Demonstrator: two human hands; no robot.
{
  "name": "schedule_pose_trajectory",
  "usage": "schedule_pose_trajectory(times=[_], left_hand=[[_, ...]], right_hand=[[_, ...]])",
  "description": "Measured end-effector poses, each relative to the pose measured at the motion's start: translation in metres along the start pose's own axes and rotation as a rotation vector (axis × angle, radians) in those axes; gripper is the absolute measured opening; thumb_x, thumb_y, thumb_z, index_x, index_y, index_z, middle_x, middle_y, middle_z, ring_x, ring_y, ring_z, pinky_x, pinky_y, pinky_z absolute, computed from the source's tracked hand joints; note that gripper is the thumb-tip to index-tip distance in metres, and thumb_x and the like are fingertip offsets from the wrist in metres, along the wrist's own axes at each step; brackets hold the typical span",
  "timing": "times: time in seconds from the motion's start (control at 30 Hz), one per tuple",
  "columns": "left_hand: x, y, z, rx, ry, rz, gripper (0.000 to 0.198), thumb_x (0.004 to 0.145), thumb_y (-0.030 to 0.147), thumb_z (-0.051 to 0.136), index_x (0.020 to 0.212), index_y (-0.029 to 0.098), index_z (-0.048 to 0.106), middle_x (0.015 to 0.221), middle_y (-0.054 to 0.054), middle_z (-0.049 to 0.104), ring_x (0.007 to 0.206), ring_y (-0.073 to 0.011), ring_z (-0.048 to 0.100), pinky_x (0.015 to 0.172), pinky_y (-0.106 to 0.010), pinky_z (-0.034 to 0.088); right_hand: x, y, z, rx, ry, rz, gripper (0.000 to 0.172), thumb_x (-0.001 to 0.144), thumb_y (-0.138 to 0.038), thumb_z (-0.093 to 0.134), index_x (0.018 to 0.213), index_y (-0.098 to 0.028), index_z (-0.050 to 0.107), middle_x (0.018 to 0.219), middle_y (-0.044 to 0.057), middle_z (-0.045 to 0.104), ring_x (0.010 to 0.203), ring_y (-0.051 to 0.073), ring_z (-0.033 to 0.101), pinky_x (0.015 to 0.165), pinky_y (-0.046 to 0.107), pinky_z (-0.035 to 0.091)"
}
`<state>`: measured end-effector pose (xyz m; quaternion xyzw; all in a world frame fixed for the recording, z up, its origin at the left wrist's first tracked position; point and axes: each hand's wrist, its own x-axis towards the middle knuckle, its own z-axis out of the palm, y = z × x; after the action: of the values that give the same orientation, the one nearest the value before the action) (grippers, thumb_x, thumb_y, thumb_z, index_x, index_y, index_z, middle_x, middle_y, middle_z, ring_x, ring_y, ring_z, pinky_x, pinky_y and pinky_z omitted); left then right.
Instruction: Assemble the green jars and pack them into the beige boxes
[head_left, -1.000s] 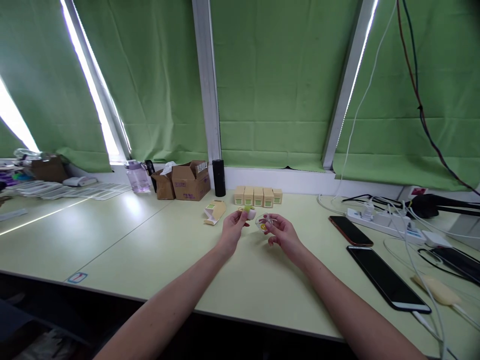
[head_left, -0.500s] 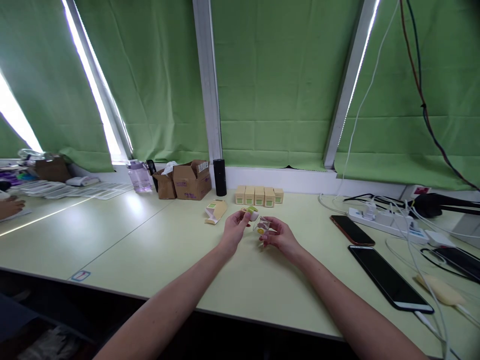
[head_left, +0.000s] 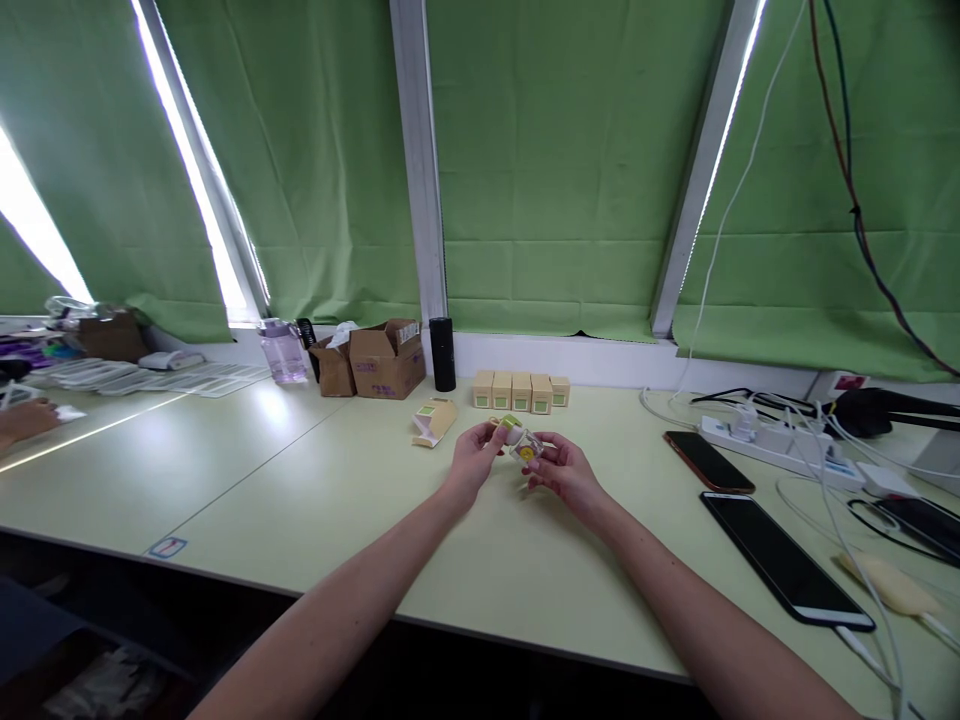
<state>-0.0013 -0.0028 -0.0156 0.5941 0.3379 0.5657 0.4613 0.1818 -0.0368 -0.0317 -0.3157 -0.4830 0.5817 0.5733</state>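
Observation:
Between my hands, above the table, is a small clear jar [head_left: 526, 450] with a yellow spot on it. My left hand [head_left: 477, 455] is closed on a white and green cap [head_left: 513, 427], which meets the jar's upper left end. The fingers of my right hand [head_left: 562, 468] grip the jar from the right. An opened small carton [head_left: 435, 422] lies to the left of my hands. Behind them stands a row of several small tan boxes [head_left: 512, 390] with green labels.
Cardboard boxes [head_left: 386, 360], a black cylinder [head_left: 442, 355] and a lilac bottle [head_left: 283, 352] stand along the back. Two phones [head_left: 787, 558], a power strip [head_left: 780, 450] and cables lie at right. Another person's hand [head_left: 30, 420] is at far left.
The cap and the clear jar, apart before, have come together. The view has shifted slightly, and the other person's hand at far left has moved a little to the right.

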Motion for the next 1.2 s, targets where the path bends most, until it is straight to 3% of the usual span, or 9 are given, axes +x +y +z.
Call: schedule_pose_trajectory(times=[0.7,0.97,1.2], left_hand=[[-0.007,0.009,0.004,0.058,-0.039,-0.006,0.046,0.079,0.061,0.078,0.09,0.016,0.076,0.092,-0.009,0.077,0.089,-0.0237,0.07,0.082,-0.034,0.055],[-0.008,0.01,0.003,0.055,-0.048,-0.007,0.046,0.078,0.058,0.081,0.093,0.015,0.075,0.095,-0.01,0.077,0.091,-0.0239,0.071,0.084,-0.034,0.055],[-0.007,0.009,0.002,0.061,-0.064,-0.004,0.047,0.077,0.058,0.081,0.093,0.015,0.074,0.097,-0.011,0.076,0.091,-0.0235,0.07,0.083,-0.033,0.055]], right_hand=[[-0.003,-0.003,0.003,0.006,-0.008,-0.015,0.055,0.06,-0.037,0.097,0.105,-0.024,0.067,0.095,0.005,0.077,0.076,0.023,0.074,0.071,0.04,0.062],[-0.004,-0.001,0.003,-0.023,0.02,-0.058,0.047,0.062,-0.034,0.095,0.101,-0.023,0.071,0.11,0.004,0.07,0.078,0.021,0.073,0.072,0.039,0.063],[-0.003,-0.001,0.004,-0.029,0.027,-0.046,0.051,0.059,-0.035,0.096,0.101,-0.023,0.071,0.109,0.004,0.07,0.077,0.021,0.073,0.074,0.042,0.064]])
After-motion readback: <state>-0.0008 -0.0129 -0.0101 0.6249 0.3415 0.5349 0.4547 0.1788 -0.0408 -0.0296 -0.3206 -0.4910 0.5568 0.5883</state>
